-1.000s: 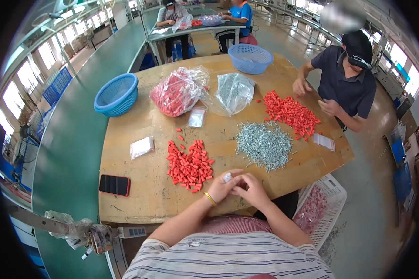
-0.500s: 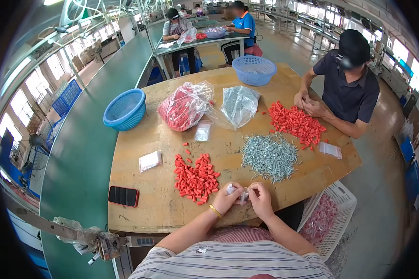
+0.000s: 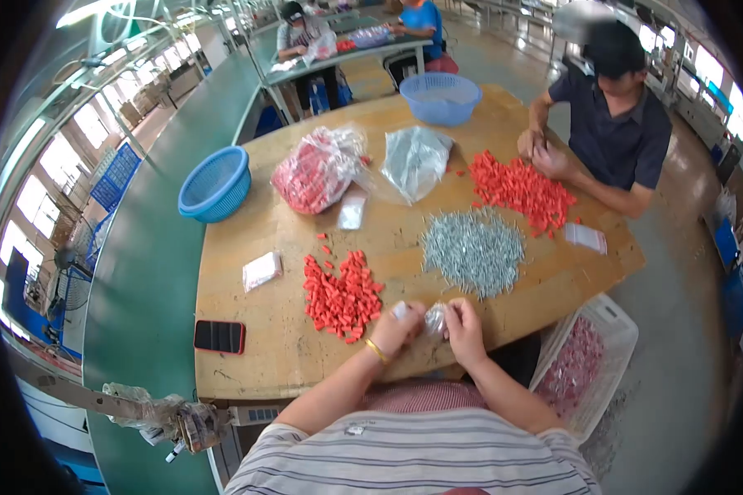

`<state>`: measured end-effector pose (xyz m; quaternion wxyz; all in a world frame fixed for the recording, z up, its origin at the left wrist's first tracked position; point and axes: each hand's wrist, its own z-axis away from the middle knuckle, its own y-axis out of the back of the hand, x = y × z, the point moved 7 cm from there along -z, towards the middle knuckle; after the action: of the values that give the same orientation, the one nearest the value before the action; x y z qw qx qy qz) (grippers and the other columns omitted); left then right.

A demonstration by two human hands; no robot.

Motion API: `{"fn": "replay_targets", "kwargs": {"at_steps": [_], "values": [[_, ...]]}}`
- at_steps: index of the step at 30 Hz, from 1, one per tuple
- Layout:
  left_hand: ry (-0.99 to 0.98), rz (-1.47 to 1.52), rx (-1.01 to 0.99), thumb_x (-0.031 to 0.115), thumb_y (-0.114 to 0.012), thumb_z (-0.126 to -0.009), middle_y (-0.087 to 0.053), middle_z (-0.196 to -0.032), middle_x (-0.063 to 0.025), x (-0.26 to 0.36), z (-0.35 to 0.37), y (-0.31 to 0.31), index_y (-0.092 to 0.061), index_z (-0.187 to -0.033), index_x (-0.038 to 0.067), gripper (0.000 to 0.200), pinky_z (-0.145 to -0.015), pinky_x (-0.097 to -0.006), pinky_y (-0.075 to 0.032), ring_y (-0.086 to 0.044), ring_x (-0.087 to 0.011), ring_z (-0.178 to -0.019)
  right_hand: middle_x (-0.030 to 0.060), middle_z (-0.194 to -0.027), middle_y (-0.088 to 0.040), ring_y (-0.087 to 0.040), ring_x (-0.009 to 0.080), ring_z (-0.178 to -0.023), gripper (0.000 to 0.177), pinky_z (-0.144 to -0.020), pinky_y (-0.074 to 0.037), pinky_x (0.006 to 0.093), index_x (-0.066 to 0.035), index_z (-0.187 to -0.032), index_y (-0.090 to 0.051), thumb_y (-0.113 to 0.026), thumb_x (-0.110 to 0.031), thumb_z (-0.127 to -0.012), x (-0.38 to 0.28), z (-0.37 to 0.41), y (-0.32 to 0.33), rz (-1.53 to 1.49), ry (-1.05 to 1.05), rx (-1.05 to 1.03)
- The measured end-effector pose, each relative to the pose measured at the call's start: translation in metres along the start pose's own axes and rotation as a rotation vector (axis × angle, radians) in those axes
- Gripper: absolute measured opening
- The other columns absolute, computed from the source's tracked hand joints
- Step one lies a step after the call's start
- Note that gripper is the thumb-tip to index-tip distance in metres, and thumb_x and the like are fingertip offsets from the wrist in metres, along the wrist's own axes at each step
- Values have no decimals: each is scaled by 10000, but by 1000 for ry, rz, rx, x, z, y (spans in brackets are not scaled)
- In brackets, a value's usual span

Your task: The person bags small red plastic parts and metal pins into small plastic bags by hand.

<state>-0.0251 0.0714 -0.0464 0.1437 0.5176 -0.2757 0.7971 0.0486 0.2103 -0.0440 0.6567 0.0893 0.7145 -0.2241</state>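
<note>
At the front edge of the wooden table (image 3: pixel 297 367), my left hand (image 3: pixel 395 328) is closed, with a white packet showing at its fingertips. My right hand (image 3: pixel 464 330) pinches a small clear bag (image 3: pixel 434 320) between the two hands. The bag's contents are too small to make out. Just left of my left hand lies a pile of red plastic plugs (image 3: pixel 343 297). Beyond my right hand is a heap of silvery screws (image 3: pixel 474 251). A stack of small clear bags (image 3: pixel 262 271) lies to the left of the red pile.
A phone (image 3: pixel 220 337) lies at the left edge. Blue baskets (image 3: pixel 215 185), a bag of red pieces (image 3: pixel 314 175) and a clear bag (image 3: pixel 416 162) stand farther back. A co-worker (image 3: pixel 607 124) sits at the right by another red pile (image 3: pixel 522 191). A white crate (image 3: pixel 609 363) is below right.
The view has tilted, so the table's contents appear higher. My hands have moved slightly apart, and the small clear bag between them shows more. The co-worker's hands have shifted slightly.
</note>
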Motion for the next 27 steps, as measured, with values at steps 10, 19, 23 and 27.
{"fn": "replay_targets", "kwargs": {"at_steps": [10, 19, 23, 27], "values": [[117, 190, -68, 366, -528, -1000, -367, -591, 76, -4, 3, -4, -544, -840, 101, 310, -412, -218, -196, -286, -45, -458, 19, -814, -601, -536, 58, -648, 78, -565, -428, 195, -48, -997, -529, -511, -121, -1014, 8, -2, 5, -116, -43, -16], [212, 32, 57, 349, -558, -976, -426, -622, 68, 3, -3, 4, -592, -790, 89, 321, -425, -222, -208, -306, -48, -476, 12, -872, -609, -539, 62, -727, 97, -649, -438, 208, -55, -1029, -557, -522, -145, -1019, 4, 1, 5, -146, -29, -69], [387, -135, -110, 371, -586, -973, -449, -635, 66, -1, -5, 5, -622, -851, 92, 307, -417, -225, -190, -302, -40, -481, 4, -877, -614, -562, 65, -779, 107, -680, -446, 221, -50, -1038, -574, -536, -145, -1009, 1, 4, 1, -57, -2, -122], [396, -76, -333, 368, -601, -967, -431, -627, 76, 0, 1, -11, -638, -897, 92, 288, -435, -222, -185, -300, -34, -492, -8, -850, -587, -538, 63, -770, 92, -692, -443, 227, -44, -1035, -578, -550, -124, -998, -2, 3, -2, 0, 94, -147]]}}
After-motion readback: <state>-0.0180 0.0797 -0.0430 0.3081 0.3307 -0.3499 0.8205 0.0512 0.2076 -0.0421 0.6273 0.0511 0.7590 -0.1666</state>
